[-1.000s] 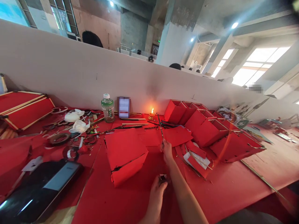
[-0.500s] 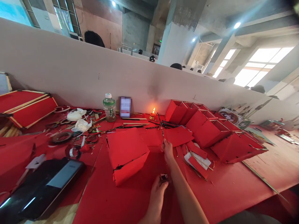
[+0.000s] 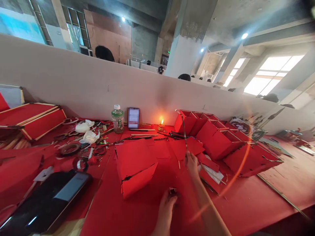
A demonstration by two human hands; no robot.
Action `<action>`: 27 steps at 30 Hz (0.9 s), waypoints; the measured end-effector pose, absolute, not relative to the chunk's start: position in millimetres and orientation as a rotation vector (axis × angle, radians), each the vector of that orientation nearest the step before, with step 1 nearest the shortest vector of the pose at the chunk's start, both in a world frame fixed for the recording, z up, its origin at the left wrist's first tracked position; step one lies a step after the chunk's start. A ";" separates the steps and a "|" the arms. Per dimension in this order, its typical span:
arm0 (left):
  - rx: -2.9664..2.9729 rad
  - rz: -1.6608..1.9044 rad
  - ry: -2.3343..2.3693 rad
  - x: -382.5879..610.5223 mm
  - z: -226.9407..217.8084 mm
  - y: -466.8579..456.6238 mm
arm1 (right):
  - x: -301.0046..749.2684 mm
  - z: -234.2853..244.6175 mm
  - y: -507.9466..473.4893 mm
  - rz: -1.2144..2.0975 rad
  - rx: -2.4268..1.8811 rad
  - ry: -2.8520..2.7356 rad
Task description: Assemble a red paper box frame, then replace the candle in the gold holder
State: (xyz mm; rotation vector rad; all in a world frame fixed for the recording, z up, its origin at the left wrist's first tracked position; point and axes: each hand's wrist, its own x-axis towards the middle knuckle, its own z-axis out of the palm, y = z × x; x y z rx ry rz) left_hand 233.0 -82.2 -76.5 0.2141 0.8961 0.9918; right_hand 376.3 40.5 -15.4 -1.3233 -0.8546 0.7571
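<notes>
Red-covered desk (image 3: 246, 209), white partition (image 3: 73, 85) along its far edge. A row of open red paper boxes (image 3: 216, 137) sits far right, red framed panels (image 3: 34, 118) far left, and a black device (image 3: 49, 203) near left. A folded red box (image 3: 135, 164) lies mid-desk, just left of the hands. Tape rolls (image 3: 69, 149) and scraps are left of centre. A bottle (image 3: 118, 119) and a lit candle (image 3: 161, 124) stand by the partition, well apart from each other.

Right hand (image 3: 191, 164): closed, pinching the bottom end of a thin stick (image 3: 184, 131), raised above the desk in front of the boxes. Left hand (image 3: 166, 206): near, low on the desk, fingers closed on a small dark piece (image 3: 172, 190); too small to tell what it is.

Stick: long axis close to upright, leaning a little left and away. The free tip points up toward the far side, curls slightly at the top, and overlaps the nearest box rim in view. The held end is down at the fingers.

Risks (judgement):
- The open flame sits just left of the stick's tip line, with paper all around. A leftward swing could put the tip in the flame or knock the candle over onto the red sheets.
- The stick is thin and held at one end only, so it may flex, snap, or snag a box edge.
- The left hand's pinch on the small piece looks light, so a slip is possible.
</notes>
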 end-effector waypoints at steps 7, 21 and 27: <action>0.403 0.966 0.925 231.7 -61.8 -86.0 | 434.2 32.4 -37.5 0.784 -1.504 -0.983; 0.917 0.911 0.717 174.5 -13.4 -135.9 | 446.4 64.8 -162.5 0.401 -1.701 -1.012; 1.228 0.996 0.777 143.4 35.8 -137.3 | 404.8 15.6 -202.5 0.736 -1.646 -1.120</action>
